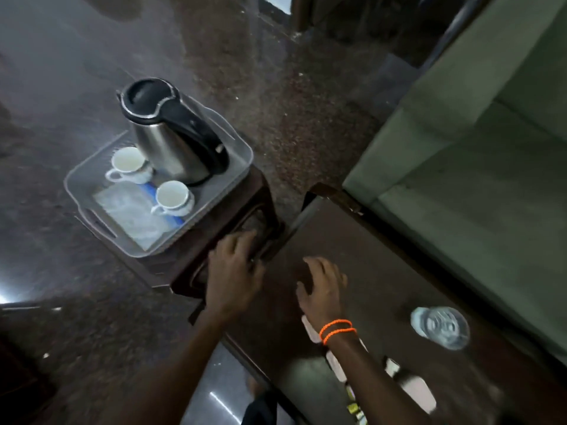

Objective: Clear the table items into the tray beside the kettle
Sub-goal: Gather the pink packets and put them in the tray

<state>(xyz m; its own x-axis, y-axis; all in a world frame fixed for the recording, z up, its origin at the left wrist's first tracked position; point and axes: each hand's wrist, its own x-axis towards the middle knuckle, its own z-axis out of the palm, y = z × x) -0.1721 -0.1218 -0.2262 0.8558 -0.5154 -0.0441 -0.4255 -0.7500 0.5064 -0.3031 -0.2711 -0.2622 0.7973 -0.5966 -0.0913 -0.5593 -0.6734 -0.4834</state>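
Note:
A grey plastic tray (242, 154) rests on a small dark stool and holds a steel kettle (165, 139), two white cups (130, 164) (173, 197) and a clear packet (132, 216). My left hand (234, 271) hovers over the stool's near corner, fingers spread, holding nothing. My right hand (322, 283), with orange bands at the wrist, lies flat above the dark table (352, 234), empty. On the table nearer me stand an upside-down clear glass (440, 326), white sachets (336, 363) partly hidden under my right forearm, and a small white item (418, 392).
A green sofa (475, 148) runs along the table's right side. The stool (233, 216) stands just left of the table's far corner. Dark speckled floor (276, 87) surrounds both.

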